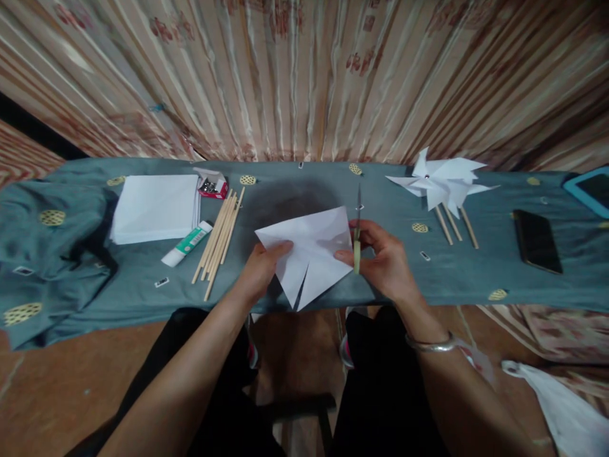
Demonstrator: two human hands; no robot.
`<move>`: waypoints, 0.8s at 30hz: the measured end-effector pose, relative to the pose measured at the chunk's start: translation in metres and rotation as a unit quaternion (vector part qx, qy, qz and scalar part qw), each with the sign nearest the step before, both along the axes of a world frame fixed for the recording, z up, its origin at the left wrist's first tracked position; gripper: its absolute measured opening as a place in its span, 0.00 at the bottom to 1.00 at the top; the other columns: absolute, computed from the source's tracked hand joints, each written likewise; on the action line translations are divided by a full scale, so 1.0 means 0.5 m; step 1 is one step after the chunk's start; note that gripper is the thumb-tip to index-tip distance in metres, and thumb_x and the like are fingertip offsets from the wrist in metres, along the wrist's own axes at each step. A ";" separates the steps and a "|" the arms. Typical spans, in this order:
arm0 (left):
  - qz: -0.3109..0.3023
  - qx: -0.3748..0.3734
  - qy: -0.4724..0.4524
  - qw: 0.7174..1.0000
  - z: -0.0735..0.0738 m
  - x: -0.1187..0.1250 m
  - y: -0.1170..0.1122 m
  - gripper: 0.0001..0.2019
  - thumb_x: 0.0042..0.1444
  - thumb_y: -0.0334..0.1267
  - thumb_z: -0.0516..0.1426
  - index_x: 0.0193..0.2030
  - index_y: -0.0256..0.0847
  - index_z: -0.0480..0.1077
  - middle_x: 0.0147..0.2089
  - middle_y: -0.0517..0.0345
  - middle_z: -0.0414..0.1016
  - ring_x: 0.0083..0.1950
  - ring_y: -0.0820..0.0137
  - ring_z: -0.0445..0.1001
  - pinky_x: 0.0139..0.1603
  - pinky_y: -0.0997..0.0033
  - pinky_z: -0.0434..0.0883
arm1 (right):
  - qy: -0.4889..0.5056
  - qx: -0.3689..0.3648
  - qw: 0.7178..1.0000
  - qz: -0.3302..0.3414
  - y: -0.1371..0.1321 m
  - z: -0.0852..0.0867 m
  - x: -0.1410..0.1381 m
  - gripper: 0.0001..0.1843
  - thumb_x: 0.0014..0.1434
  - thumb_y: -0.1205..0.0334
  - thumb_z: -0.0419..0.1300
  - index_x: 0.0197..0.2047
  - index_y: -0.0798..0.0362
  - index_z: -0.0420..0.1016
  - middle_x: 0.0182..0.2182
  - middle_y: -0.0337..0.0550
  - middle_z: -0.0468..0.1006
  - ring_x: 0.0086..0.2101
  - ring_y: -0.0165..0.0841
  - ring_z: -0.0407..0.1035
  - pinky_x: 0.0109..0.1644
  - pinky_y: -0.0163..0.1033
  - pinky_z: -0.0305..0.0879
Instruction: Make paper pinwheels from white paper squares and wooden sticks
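Observation:
A white paper sheet (311, 251) with cuts running in from its corners is held above the near edge of the table. My left hand (264, 266) pinches its left side, thumb on top. My right hand (383, 257) grips a pair of scissors (357, 231) by the pale handle, blades pointing away from me, and its fingertips also touch the sheet's right edge. The blades look closed or nearly so, standing just past the paper's right corner.
On the blue-grey cloth-covered table (476, 273): a stack of white paper (155, 206), a glue tube (186, 243), a bundle of wooden sticks (219, 231), a small box of pins (212, 184), finished white pinwheels (442, 181) on sticks, a black phone (537, 241), a tablet (590, 189). Curtain behind.

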State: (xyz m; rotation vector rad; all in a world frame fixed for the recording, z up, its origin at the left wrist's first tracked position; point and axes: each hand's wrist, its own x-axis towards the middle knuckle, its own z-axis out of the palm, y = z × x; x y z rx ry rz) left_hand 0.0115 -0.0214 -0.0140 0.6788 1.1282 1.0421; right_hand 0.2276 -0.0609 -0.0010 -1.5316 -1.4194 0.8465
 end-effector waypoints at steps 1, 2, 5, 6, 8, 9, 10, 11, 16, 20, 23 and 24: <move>-0.009 -0.001 0.008 1.000 -0.002 0.000 -0.001 0.09 0.42 0.34 0.67 0.33 0.37 0.79 0.33 0.50 0.82 0.37 0.59 0.80 0.40 0.65 0.74 | -0.009 -0.008 1.000 -0.002 0.001 -0.006 -0.003 0.28 0.48 0.55 0.71 0.52 0.51 0.73 0.35 0.40 0.80 0.34 0.32 0.72 0.41 0.39 0.67; -0.019 -0.003 0.009 1.000 -0.001 0.000 -0.001 0.10 0.42 0.36 0.68 0.33 0.37 0.79 0.33 0.50 0.82 0.38 0.58 0.80 0.41 0.64 0.75 | -0.010 -0.014 1.000 -0.010 0.003 -0.012 -0.005 0.26 0.49 0.55 0.70 0.51 0.52 0.74 0.32 0.39 0.79 0.31 0.31 0.71 0.38 0.38 0.66; -0.057 -0.007 -0.036 0.998 0.008 -0.001 -0.002 0.18 0.44 0.47 0.68 0.37 0.36 0.78 0.37 0.48 0.83 0.44 0.53 0.80 0.45 0.59 0.75 | 0.055 -0.019 0.996 -0.062 0.014 -0.019 -0.009 0.22 0.45 0.55 0.71 0.43 0.53 0.77 0.23 0.33 0.75 0.24 0.27 0.65 0.31 0.35 0.62; -0.076 0.003 -0.062 0.995 0.012 -0.001 -0.003 0.22 0.46 0.52 0.66 0.41 0.36 0.78 0.41 0.46 0.83 0.49 0.52 0.79 0.48 0.57 0.74 | 0.094 -0.015 0.992 -0.086 0.019 -0.018 -0.010 0.21 0.42 0.55 0.71 0.40 0.53 0.77 0.21 0.31 0.74 0.22 0.26 0.63 0.29 0.34 0.61; -0.114 0.048 -0.110 0.986 0.014 0.003 -0.010 0.29 0.50 0.58 0.63 0.52 0.38 0.75 0.53 0.45 0.79 0.59 0.50 0.73 0.56 0.54 0.71 | 0.176 -0.003 0.975 -0.133 0.031 -0.009 -0.012 0.21 0.38 0.55 0.72 0.35 0.52 0.76 0.18 0.28 0.72 0.20 0.24 0.61 0.27 0.33 0.60; -0.134 0.075 -0.120 0.981 0.013 0.006 -0.015 0.32 0.50 0.58 0.62 0.57 0.40 0.72 0.60 0.45 0.75 0.63 0.50 0.69 0.59 0.53 0.69 | 0.212 0.003 0.965 -0.152 0.036 -0.003 -0.013 0.21 0.35 0.55 0.73 0.34 0.52 0.75 0.18 0.28 0.72 0.20 0.24 0.61 0.27 0.33 0.61; -0.147 0.094 -0.119 0.977 0.010 0.010 -0.020 0.35 0.50 0.58 0.63 0.62 0.43 0.68 0.64 0.46 0.70 0.66 0.50 0.65 0.61 0.53 0.67 | 0.239 0.009 0.956 -0.168 0.041 0.003 -0.015 0.22 0.34 0.56 0.74 0.33 0.52 0.75 0.19 0.28 0.73 0.20 0.24 0.62 0.27 0.33 0.61; -0.158 0.103 -0.107 0.976 0.006 0.016 -0.026 0.38 0.48 0.57 0.65 0.65 0.45 0.64 0.67 0.45 0.66 0.69 0.51 0.62 0.63 0.52 0.65 | 0.259 0.012 0.949 -0.180 0.044 0.009 -0.018 0.22 0.32 0.56 0.74 0.32 0.51 0.74 0.19 0.28 0.74 0.20 0.24 0.63 0.27 0.33 0.62; -0.146 0.095 -0.029 0.984 0.004 0.054 -0.050 0.53 0.36 0.49 0.72 0.70 0.42 0.55 0.69 0.37 0.61 0.68 0.48 0.63 0.64 0.48 0.63 | 0.269 0.003 0.948 -0.167 0.048 0.011 -0.042 0.23 0.33 0.56 0.75 0.33 0.51 0.75 0.18 0.27 0.73 0.20 0.25 0.63 0.27 0.34 0.61; -0.115 0.122 0.003 0.986 0.019 0.071 -0.050 0.32 0.41 0.47 0.69 0.54 0.38 0.72 0.55 0.44 0.77 0.61 0.51 0.71 0.65 0.52 0.64 | 0.225 -0.004 0.964 -0.143 0.042 -0.013 -0.065 0.24 0.37 0.55 0.73 0.39 0.51 0.75 0.21 0.29 0.74 0.22 0.27 0.65 0.29 0.35 0.63; -0.009 0.075 0.024 0.997 0.015 0.068 -0.043 0.21 0.47 0.45 0.67 0.47 0.38 0.75 0.53 0.46 0.79 0.61 0.54 0.72 0.68 0.56 0.62 | 0.214 -0.025 0.968 -0.130 0.040 -0.024 -0.073 0.27 0.37 0.53 0.74 0.41 0.51 0.75 0.25 0.34 0.78 0.26 0.30 0.69 0.31 0.37 0.66; 0.034 0.051 0.029 0.998 0.012 0.066 -0.039 0.19 0.50 0.44 0.66 0.47 0.38 0.75 0.55 0.46 0.78 0.62 0.55 0.72 0.69 0.56 0.61 | 0.223 -0.033 0.966 -0.125 0.040 -0.024 -0.075 0.27 0.37 0.52 0.74 0.41 0.51 0.74 0.26 0.35 0.79 0.26 0.31 0.70 0.32 0.37 0.67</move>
